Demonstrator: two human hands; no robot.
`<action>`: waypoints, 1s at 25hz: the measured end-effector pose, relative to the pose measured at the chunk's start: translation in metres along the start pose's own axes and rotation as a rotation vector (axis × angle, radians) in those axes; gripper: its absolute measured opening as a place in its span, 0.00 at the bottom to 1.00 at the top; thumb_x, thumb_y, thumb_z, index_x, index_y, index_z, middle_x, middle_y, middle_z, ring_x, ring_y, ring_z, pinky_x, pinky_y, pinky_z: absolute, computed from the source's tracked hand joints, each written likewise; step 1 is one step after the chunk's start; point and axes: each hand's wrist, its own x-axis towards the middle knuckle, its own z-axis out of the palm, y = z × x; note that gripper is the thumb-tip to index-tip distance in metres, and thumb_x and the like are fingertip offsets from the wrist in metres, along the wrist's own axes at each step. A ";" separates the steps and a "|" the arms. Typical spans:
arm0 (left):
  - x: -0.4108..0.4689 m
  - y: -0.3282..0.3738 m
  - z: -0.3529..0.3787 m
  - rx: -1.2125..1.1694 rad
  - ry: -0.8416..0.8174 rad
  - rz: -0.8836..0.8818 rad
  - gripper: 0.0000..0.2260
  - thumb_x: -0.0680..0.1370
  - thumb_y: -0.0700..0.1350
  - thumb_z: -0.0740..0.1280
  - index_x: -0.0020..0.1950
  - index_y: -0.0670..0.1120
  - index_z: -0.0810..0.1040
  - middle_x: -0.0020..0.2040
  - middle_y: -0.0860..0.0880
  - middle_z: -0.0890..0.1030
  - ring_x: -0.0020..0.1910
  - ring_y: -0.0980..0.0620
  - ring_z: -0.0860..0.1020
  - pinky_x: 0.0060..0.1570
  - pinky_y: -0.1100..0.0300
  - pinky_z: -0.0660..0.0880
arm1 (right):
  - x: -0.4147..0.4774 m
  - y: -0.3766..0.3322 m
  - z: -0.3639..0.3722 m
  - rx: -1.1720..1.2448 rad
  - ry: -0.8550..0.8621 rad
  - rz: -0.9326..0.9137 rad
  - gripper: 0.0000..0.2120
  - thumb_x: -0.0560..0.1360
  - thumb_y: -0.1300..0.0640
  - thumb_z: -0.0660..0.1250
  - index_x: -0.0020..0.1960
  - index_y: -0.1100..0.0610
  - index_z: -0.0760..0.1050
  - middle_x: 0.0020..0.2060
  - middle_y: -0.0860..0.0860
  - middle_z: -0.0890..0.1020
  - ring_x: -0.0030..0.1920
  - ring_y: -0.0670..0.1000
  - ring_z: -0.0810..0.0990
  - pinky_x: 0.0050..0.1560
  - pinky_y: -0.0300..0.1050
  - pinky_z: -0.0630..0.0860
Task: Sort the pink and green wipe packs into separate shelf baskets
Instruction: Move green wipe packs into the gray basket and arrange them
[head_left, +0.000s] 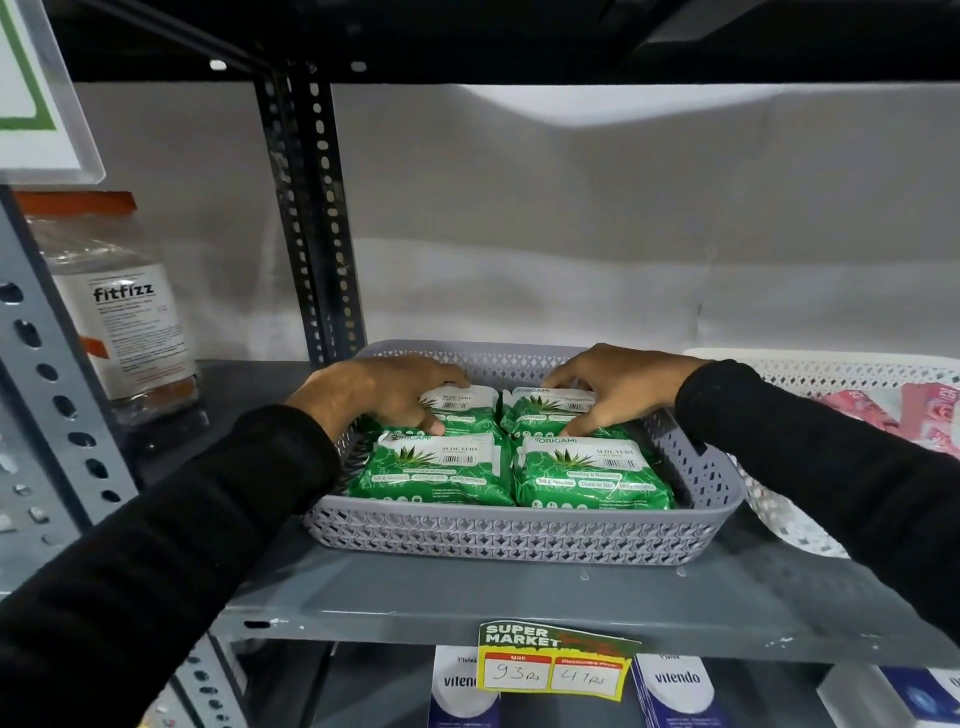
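Note:
A grey perforated basket (519, 535) sits on the grey metal shelf and holds several green wipe packs in two rows. My left hand (374, 389) rests over the back-left green pack (462, 410), fingers curled around it. My right hand (618, 387) grips the back-right green pack (540, 413) the same way. Two more green packs, the front-left (431, 473) and the front-right (592, 475), lie flat and untouched. To the right, a white perforated basket (795, 525) holds pink wipe packs (878, 410), partly hidden by my right sleeve.
A clear jar labelled fitfizz (124, 322) stands at the shelf's left. A perforated steel upright (317, 234) rises behind the grey basket. A price tag (556, 662) hangs on the shelf's front lip. White and blue boxes (675, 691) stand on the shelf below.

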 end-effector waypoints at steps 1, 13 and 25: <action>0.001 0.001 0.000 -0.001 0.001 0.005 0.31 0.79 0.48 0.70 0.78 0.55 0.59 0.80 0.48 0.62 0.76 0.45 0.62 0.76 0.44 0.60 | 0.000 0.000 0.000 -0.012 -0.009 0.004 0.35 0.71 0.43 0.74 0.75 0.49 0.68 0.69 0.50 0.76 0.59 0.47 0.73 0.62 0.43 0.67; -0.002 0.001 -0.002 0.036 -0.012 0.019 0.29 0.79 0.50 0.68 0.78 0.54 0.60 0.80 0.48 0.61 0.77 0.45 0.62 0.76 0.44 0.59 | -0.004 -0.003 -0.002 -0.105 -0.070 0.047 0.38 0.73 0.37 0.68 0.78 0.47 0.62 0.76 0.51 0.69 0.72 0.54 0.70 0.71 0.51 0.64; -0.042 0.014 0.006 -0.040 -0.092 0.152 0.41 0.65 0.70 0.70 0.73 0.54 0.68 0.66 0.58 0.72 0.65 0.56 0.71 0.68 0.53 0.68 | -0.065 -0.030 0.009 -0.158 -0.015 -0.167 0.45 0.65 0.31 0.72 0.74 0.53 0.69 0.70 0.49 0.74 0.62 0.42 0.72 0.66 0.41 0.65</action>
